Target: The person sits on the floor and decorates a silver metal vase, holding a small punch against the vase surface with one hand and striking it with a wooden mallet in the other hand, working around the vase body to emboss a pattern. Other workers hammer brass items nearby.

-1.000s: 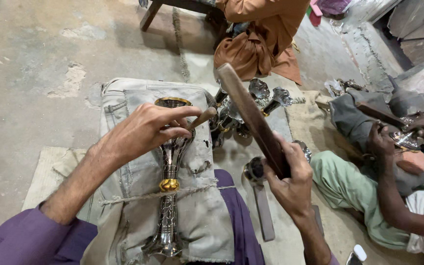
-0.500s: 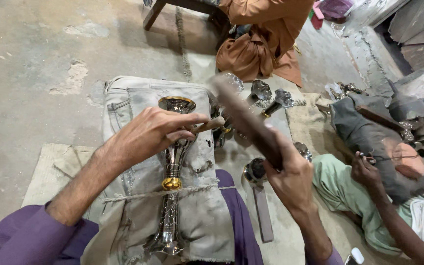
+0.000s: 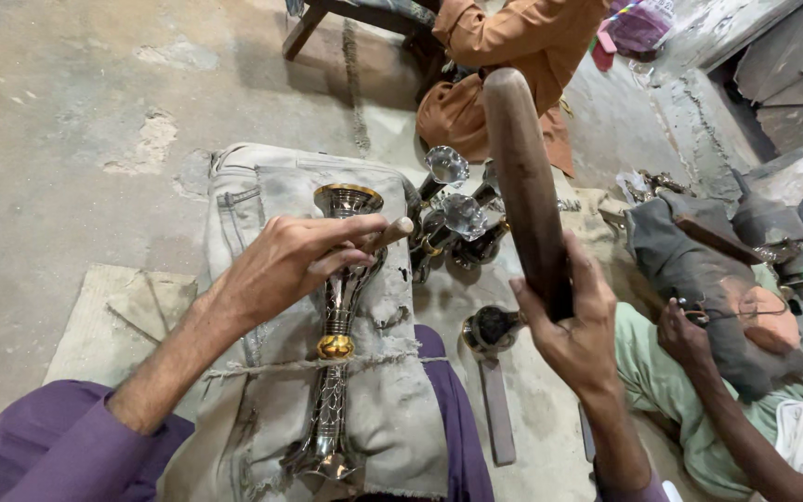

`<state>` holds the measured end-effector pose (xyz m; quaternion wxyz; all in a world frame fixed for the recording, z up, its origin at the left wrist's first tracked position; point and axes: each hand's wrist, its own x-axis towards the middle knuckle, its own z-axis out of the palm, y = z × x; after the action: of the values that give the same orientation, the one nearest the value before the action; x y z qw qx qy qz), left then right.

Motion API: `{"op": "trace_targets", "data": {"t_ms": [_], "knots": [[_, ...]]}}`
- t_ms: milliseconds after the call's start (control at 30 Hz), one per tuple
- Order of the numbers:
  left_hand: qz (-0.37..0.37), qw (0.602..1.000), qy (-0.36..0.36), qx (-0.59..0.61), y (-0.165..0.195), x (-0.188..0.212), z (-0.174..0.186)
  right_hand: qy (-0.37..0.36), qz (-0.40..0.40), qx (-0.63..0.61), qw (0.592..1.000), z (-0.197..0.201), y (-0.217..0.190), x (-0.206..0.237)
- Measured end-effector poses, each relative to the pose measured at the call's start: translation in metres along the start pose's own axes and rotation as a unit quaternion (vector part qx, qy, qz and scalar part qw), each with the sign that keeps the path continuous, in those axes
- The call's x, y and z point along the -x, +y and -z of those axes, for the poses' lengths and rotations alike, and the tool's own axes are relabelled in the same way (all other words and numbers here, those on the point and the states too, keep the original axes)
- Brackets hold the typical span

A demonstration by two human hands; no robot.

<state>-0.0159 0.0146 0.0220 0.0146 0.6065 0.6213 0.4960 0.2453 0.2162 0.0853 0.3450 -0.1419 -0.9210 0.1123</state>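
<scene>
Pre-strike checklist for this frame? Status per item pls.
1. Left hand pins the punch against the metal stand: ok.
2. Right hand grips the wooden mallet, raised: ok.
3. String crosses the stand at its gold band: ok.
4. Stand lies on the cloth pad, not bare floor: ok.
5. Punch tip's exact spot on the stand: cannot tell, fingers hide it.
6. Co-worker's hand apart from the mallet: ok.
</scene>
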Motion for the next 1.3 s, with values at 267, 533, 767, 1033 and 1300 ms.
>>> {"op": "trace_targets", "data": {"t_ms": [267, 533, 767, 1033, 1300], "knots": [[-0.002, 1.000, 0.004, 0.016, -0.001, 0.001, -0.001, -0.062, 0.092, 0.165, 0.980, 0.016, -0.016, -0.016], [0.036, 0.998, 0.040, 0.025, -0.006, 0.015, -0.011, -0.087, 0.079, 0.120, 0.986, 0.012, -0.024, -0.037], [0.079, 0.992, 0.091, 0.032, -0.014, 0.024, -0.030, -0.110, 0.128, 0.192, 0.967, 0.014, -0.041, -0.059], [0.081, 0.977, 0.180, 0.086, -0.014, 0.041, -0.046, -0.124, 0.122, 0.105, 0.979, 0.020, -0.077, -0.088], [0.101, 0.964, 0.194, 0.154, -0.011, 0.048, -0.049, -0.088, 0.181, 0.105, 0.974, 0.037, -0.097, -0.093]]}}
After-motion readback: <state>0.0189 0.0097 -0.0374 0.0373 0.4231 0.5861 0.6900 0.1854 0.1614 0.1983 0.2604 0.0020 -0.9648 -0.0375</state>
